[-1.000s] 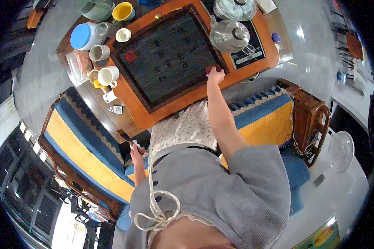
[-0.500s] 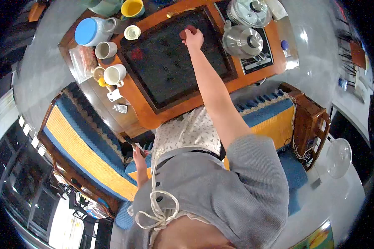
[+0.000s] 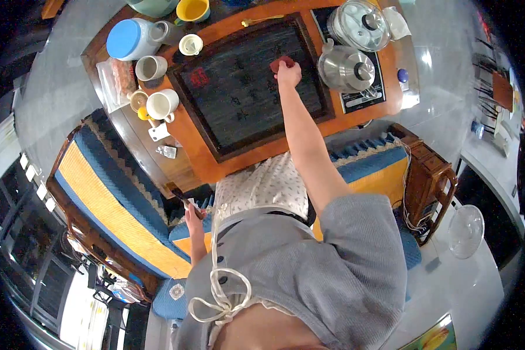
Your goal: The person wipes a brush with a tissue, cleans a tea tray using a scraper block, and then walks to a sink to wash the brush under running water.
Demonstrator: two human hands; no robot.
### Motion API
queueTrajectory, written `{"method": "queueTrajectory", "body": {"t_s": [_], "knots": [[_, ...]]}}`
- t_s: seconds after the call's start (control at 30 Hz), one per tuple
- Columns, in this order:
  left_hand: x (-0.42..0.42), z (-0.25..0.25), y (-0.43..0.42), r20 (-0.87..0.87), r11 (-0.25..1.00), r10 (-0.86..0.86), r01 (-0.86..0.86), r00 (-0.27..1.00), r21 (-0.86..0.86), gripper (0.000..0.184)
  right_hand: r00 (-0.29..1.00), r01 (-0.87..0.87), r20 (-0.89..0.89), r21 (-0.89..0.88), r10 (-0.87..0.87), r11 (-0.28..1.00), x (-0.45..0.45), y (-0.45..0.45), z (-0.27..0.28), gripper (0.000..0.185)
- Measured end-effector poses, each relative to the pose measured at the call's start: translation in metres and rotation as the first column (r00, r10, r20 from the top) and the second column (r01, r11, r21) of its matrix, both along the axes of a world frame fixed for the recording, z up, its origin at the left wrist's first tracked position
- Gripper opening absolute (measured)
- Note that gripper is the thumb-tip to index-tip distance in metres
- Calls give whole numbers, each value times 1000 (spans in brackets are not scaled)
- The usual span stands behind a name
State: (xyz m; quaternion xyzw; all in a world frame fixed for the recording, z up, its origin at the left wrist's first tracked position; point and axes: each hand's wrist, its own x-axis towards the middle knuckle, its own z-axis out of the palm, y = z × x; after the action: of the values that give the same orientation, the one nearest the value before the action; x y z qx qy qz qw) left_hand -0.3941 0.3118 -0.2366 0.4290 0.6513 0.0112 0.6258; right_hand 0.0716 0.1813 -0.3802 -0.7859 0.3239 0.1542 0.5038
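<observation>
My right hand is closed on a reddish-brown cloth, pressed onto the right part of a dark tea tray set in the wooden table. Red and faint dark characters show on the tray's surface. Low at the left, beside my lap, my left hand is wrapped round the dark handle of a brush with brown bristles. Something white shows by those fingers, too small to name. Right of the tray, a steel kettle and a glass-lidded pot stand on a black cooker.
Along the left edge of the table are a white mug, a grey cup, a blue-lidded jar, a small cream cup and a yellow cup. A cushioned bench stands at left.
My right hand has slid the cloth across the tray, toward my body and slightly right. My left hand still holds the brush in about the same place. The view has shifted a little.
</observation>
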Motion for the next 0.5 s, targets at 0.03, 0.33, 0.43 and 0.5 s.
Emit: {"method": "queueTrajectory", "body": {"t_s": [0.03,0.33,0.43,0.5], "knots": [[3,1,-3,-31,1000,9,-9,999,10,24,999,30,-24,-19,-30,999,-7,-5,4,27],[-20,-5,-6,29,984,-161,158,987,84,28,991,70,-105,-81,-79,994,-60,-58,8,27],[-26,-2,-5,-23,937,-313,313,949,157,27,982,39,-183,-20,-42,999,-77,-80,10,39],[-29,-1,-3,-36,957,-276,278,960,82,27,979,56,-193,-34,-61,998,-91,-90,5,43]]}}
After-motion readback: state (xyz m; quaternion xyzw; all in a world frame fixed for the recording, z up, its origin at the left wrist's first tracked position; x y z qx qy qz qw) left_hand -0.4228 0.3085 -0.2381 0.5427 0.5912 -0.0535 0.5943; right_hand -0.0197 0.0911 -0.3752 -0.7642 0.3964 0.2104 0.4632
